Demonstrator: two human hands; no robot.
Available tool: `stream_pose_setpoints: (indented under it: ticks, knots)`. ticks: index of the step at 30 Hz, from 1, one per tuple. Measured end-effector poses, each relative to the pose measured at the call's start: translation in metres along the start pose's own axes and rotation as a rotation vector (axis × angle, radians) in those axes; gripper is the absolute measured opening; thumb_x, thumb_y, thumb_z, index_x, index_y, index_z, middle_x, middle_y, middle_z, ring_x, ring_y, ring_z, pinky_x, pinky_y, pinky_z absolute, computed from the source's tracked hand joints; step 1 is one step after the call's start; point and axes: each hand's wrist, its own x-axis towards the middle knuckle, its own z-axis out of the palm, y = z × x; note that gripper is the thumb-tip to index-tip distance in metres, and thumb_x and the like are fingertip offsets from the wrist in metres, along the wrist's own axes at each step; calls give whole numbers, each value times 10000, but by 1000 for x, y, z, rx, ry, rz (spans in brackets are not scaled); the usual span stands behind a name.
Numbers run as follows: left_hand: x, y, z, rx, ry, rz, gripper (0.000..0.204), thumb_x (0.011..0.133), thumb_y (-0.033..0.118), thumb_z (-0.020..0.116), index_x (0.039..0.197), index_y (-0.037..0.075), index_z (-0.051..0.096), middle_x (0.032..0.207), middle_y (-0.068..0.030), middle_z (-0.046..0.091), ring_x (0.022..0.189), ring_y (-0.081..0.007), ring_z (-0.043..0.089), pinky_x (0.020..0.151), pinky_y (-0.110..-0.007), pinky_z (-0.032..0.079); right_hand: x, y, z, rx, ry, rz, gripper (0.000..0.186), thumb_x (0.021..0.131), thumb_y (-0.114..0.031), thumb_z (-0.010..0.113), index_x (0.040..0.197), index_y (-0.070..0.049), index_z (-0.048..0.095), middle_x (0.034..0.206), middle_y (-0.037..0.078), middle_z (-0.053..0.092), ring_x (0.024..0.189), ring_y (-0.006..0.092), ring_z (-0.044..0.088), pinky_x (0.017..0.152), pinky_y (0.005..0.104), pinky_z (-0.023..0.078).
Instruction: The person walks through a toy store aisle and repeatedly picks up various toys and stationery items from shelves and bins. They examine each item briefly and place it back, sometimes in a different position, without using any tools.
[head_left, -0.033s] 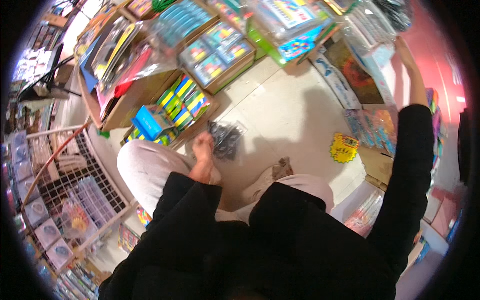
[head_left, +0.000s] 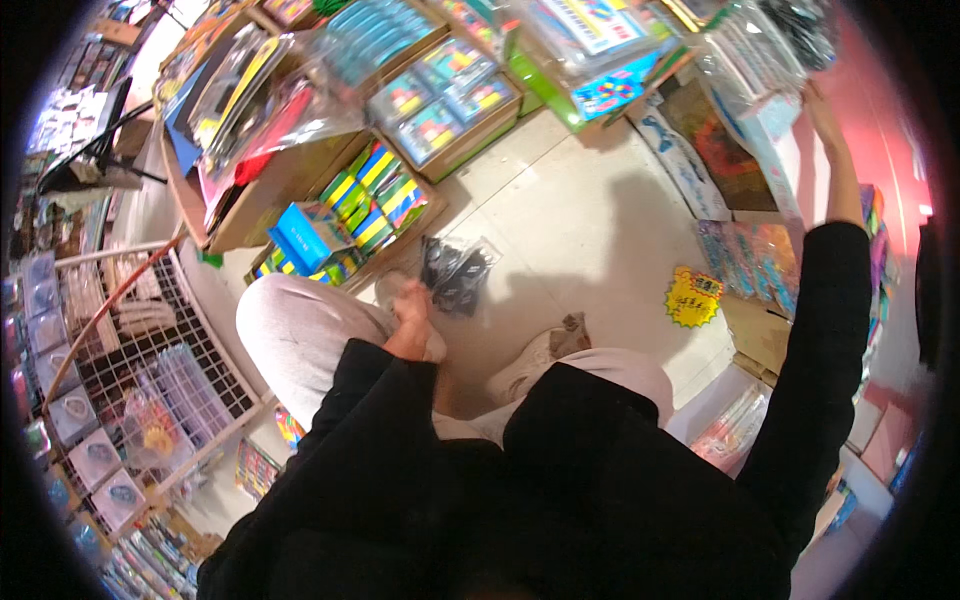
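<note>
My left hand [head_left: 409,302] is low in front of my left knee, with its fingers curled in. Whether anything is inside the fingers is hidden. Just right of it, a clear plastic bag of black items [head_left: 458,272] lies on the floor, and I cannot tell whether the hand touches it. At the far right my right arm stretches away from me. My right hand [head_left: 822,112] is at the top of a white box [head_left: 782,120], beside clear-wrapped packs [head_left: 745,55]. Its fingers are small and blurred there, so their grip does not show.
A carton of green, yellow and blue packs [head_left: 370,195] holds a blue box [head_left: 308,238] on top. Other full cartons [head_left: 440,95] line the far side. A white wire rack [head_left: 215,330] stands left. On the tiled floor [head_left: 560,215] lies a yellow starburst sign [head_left: 692,297].
The whole view has shifted slightly, so things sit a little farther right. My left hand has turned or lowered a little. The right arm keeps nearly the same reach.
</note>
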Motion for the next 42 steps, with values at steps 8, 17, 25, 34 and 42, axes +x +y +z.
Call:
stream_pose_setpoints:
  ticks: [8,17,25,34,42]
  knots:
    - [65,-93,-6,818,-132,338,763,745,171,763,1397,16,399,1377,-281,446,1298,-443,410,1081,-479,357,-192,-159,7,-88,419,-206,418,1027,-245,490,1374,-20,544,1372,113,588,1277,211,537,1092,329,376]
    - [150,-108,24,712,-21,337,1019,612,451,894,1346,-95,445,1305,-311,542,1257,-441,486,1072,-451,382,-320,-216,304,330,-1322,-33,577,874,-450,683,1192,28,624,1080,201,675,927,267,662,847,359,510]
    - [129,-115,47,620,-512,62,862,751,642,739,1256,-40,583,1257,-203,628,1159,-340,597,965,-414,461,-458,-205,517,862,-928,811,889,815,-514,765,1393,54,399,1230,172,603,1098,272,594,891,387,498]
    - [52,-24,95,-109,-1137,-312,672,974,510,560,1415,24,414,1336,-88,564,1187,-229,563,1005,-388,458,-363,-202,405,946,-1011,687,695,925,-441,672,1375,32,432,1281,152,570,1197,220,533,1017,377,421]
    - [-72,69,133,-13,-1054,166,575,1044,325,475,1481,-9,307,1423,-163,476,1318,-247,444,1120,-372,330,-332,-265,249,999,-662,476,525,1005,-277,566,1420,-3,397,1349,98,517,1239,168,474,1059,316,369]
